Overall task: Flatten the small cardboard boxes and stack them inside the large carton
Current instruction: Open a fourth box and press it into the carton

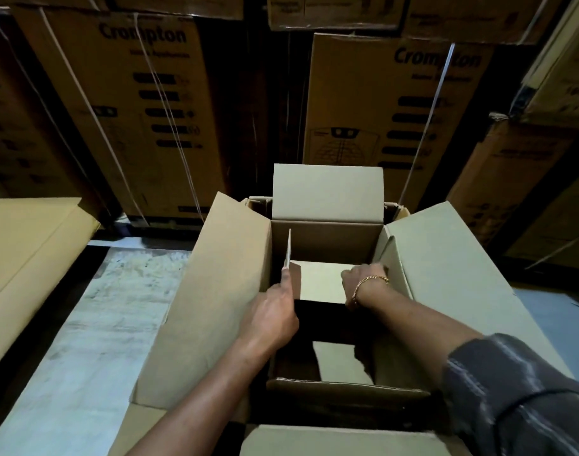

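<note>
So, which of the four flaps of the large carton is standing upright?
The far flap, opposite the person: it rises straight up, while the left flap and right flap lean outward and the near one folds down.

Both my hands were down inside the open carton [235,291]: left hand [271,315] against a cardboard flap [288,250], right hand [360,279] on a flat panel [321,281].

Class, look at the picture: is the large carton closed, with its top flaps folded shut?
No. The large carton stands open, its flaps spread outward, while the left hand and right hand reach inside it.
</note>
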`<act>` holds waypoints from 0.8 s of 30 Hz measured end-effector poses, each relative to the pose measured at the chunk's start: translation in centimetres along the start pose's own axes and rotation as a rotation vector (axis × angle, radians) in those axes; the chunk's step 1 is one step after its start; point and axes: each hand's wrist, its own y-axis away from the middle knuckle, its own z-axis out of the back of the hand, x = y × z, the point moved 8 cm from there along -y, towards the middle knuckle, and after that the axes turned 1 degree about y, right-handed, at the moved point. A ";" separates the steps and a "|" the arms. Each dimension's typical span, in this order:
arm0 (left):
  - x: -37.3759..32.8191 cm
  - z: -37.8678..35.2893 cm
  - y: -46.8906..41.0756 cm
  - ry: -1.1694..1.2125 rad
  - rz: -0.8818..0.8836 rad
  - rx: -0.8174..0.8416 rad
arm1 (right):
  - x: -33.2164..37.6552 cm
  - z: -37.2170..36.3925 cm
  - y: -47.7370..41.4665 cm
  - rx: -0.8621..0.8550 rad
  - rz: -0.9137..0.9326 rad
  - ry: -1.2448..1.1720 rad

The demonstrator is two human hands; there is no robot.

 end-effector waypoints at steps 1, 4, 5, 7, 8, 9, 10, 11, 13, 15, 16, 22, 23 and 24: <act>0.2 0.1 0.1 0.003 -0.002 -0.016 | -0.7 0.7 0.0 -0.018 0.015 -0.054; 0.7 0.3 0.1 -0.008 0.023 -0.043 | -4.0 4.6 -0.3 -0.162 -0.032 -0.185; 0.8 0.3 0.1 -0.010 0.031 -0.040 | -5.4 5.8 -0.6 -0.216 -0.067 -0.220; 0.7 0.2 0.2 -0.011 0.032 -0.039 | -7.4 7.4 -1.1 -0.325 -0.126 -0.242; 0.7 0.1 0.4 -0.015 0.030 -0.042 | -8.2 7.8 -1.4 -0.368 -0.149 -0.238; 0.6 0.1 0.4 -0.023 0.028 -0.041 | -8.8 8.1 -1.7 -0.399 -0.169 -0.231; 0.6 0.1 0.5 -0.032 0.026 -0.037 | -9.3 8.2 -2.0 -0.420 -0.189 -0.234; 0.5 0.0 0.5 -0.037 0.026 -0.035 | -9.8 8.3 -2.3 -0.434 -0.207 -0.257; 0.6 -0.1 0.7 -0.035 0.029 -0.048 | -10.4 7.8 -3.1 -0.410 -0.227 -0.396; 0.6 0.0 0.7 -0.033 0.023 -0.059 | -10.5 7.1 -3.5 -0.357 -0.218 -0.628; 0.7 0.0 0.5 -0.035 0.019 -0.056 | -10.4 6.8 -3.3 -0.347 -0.213 -0.732; 0.5 0.0 0.0 -0.058 0.011 -0.037 | -10.0 4.2 2.1 -0.362 -0.227 -0.800; 0.3 0.0 0.0 -0.065 0.015 -0.038 | -9.3 3.7 3.3 -0.383 -0.224 -0.755; 0.2 0.1 0.1 -0.076 0.020 -0.037 | -8.2 3.1 4.5 -0.391 -0.215 -0.724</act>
